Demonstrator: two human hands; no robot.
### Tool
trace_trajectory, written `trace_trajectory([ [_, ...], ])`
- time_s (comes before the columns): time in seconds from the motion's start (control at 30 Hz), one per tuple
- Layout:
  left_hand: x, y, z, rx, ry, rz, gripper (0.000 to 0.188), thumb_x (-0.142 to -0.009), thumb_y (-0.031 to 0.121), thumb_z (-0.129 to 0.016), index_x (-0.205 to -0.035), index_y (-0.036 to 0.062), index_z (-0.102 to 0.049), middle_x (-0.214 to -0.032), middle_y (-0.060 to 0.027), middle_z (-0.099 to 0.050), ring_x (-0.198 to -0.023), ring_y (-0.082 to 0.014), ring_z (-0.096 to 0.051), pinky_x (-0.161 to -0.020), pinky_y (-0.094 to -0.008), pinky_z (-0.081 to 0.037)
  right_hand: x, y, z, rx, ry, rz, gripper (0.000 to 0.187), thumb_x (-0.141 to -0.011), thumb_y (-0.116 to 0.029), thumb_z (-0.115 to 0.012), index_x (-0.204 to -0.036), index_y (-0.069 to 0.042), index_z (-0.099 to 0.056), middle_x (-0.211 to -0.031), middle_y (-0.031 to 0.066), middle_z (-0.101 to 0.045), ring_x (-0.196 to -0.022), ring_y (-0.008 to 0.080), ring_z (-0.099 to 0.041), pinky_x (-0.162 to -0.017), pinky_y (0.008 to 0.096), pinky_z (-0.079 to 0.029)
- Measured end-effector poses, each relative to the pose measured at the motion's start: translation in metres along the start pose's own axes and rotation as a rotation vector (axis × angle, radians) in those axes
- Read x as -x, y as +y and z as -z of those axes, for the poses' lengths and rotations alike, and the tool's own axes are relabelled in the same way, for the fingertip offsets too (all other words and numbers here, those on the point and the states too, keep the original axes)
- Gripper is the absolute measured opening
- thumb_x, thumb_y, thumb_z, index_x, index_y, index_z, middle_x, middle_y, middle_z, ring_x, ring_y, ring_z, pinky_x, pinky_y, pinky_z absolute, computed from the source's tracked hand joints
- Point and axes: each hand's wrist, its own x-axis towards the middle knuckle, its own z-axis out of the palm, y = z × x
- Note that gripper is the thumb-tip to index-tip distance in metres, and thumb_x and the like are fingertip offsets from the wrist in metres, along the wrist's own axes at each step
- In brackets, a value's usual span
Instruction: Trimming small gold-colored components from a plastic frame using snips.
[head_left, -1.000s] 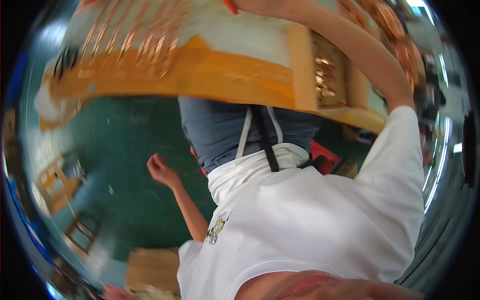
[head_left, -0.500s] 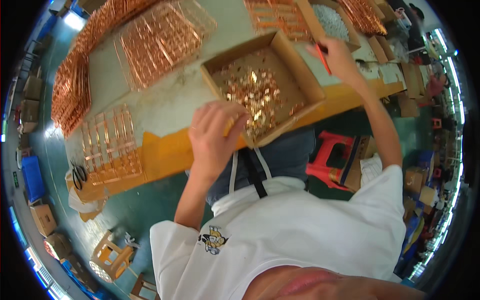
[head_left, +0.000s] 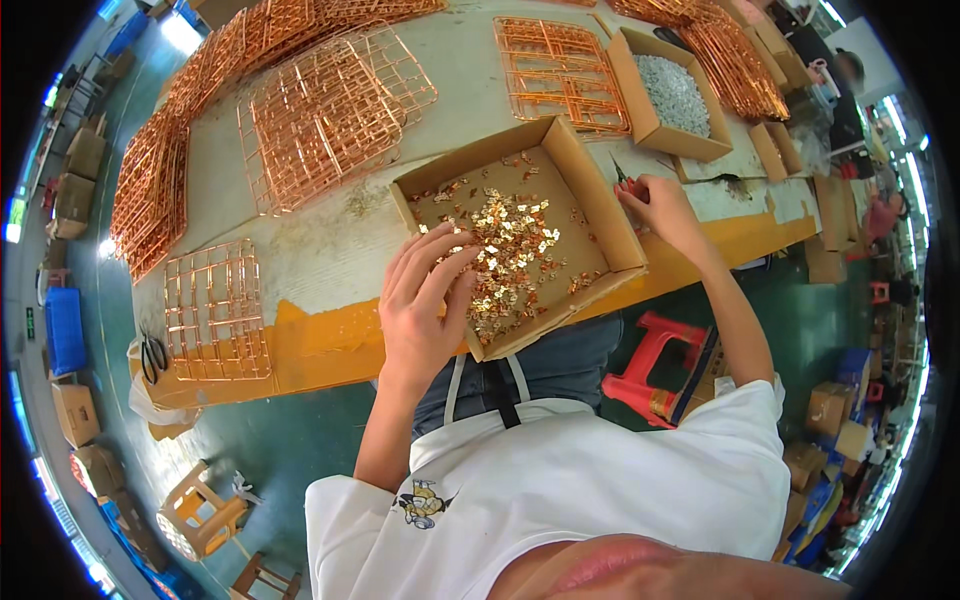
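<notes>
A second ago the left hand (head_left: 412, 290) hung off the desk (head_left: 460, 80); now it is over the left side of the box (head_left: 600, 200), fingers bent and spread, near the shiny pieces (head_left: 512, 235). By the box's right side, the right hand (head_left: 662, 208) holds a red tool (head_left: 626, 184). Copper-coloured racks (head_left: 330, 105) lie farther off.

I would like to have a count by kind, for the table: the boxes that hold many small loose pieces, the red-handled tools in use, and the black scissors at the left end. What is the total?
Boxes of loose pieces: 2 (gold-coloured pieces' box, silver-grey pieces' box)
Red-handled tool, in the right hand: 1
Black scissors: 1
Total: 4
</notes>
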Motion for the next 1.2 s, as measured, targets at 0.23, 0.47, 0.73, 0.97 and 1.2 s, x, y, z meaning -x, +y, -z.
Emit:
trace_trajectory([
  [0.23,-0.027,0.064,0.033,1.261,-0.208,-0.006,0.025,-0.094,0.002,-0.063,-0.117,-0.0034,-0.071,-0.121,-0.0212,-0.070,-0.111,-0.0314,-0.069,-0.098,-0.0437,-0.053,-0.008,0.019,-0.040,0.129,0.203,0.087,0.040,-0.098,-0.038,-0.067,-0.086,0.000,-0.070,-0.080,0.0224,-0.069,-0.076,0.0392,-0.069,-0.065,0.0462,-0.050],
  [0.47,-0.057,0.155,0.013,2.110,-0.499,-0.020,0.026,-0.092,0.011,-0.070,-0.114,-0.0024,-0.072,-0.094,-0.0059,-0.075,-0.081,-0.0103,-0.065,-0.068,-0.0283,-0.052,0.006,0.031,-0.061,-0.184,0.246,0.123,0.033,-0.086,-0.034,-0.079,-0.093,-0.004,-0.065,-0.080,0.0162,-0.065,-0.073,0.0359,-0.067,-0.062,0.0443,-0.048],
  [0.73,-0.065,0.201,0.002,2.470,-0.770,-0.054,0.030,-0.106,0.025,-0.062,-0.120,0.0002,-0.071,-0.106,-0.0117,-0.074,-0.093,-0.0178,-0.066,-0.079,-0.0381,-0.054,0.016,0.007,-0.051,0.196,0.326,0.085,0.033,-0.084,-0.033,-0.081,-0.094,-0.006,-0.063,-0.080,0.0133,-0.063,-0.075,0.0338,-0.066,-0.062,0.0446,-0.048],
  [0.97,-0.095,0.290,-0.021,2.647,-1.231,-0.061,0.030,-0.106,0.021,-0.059,-0.121,-0.0029,-0.069,-0.108,-0.0112,-0.073,-0.094,-0.0183,-0.066,-0.080,-0.0370,-0.054,0.004,0.034,-0.073,0.242,0.474,0.131,0.022,-0.100,-0.030,-0.062,-0.101,-0.008,-0.066,-0.089,0.0122,-0.067,-0.085,0.0338,-0.068,-0.069,0.0471,-0.055],
  [1.2,-0.110,0.346,-0.044,2.763,-1.583,-0.018,0.029,-0.106,0.017,-0.058,-0.124,-0.0037,-0.068,-0.109,-0.0114,-0.073,-0.097,-0.0181,-0.067,-0.082,-0.0358,-0.054,0.015,-0.005,-0.063,0.174,0.491,0.065,0.027,-0.097,-0.036,-0.065,-0.099,-0.008,-0.065,-0.097,0.0092,-0.068,-0.093,0.0315,-0.068,-0.073,0.0455,-0.058],
])
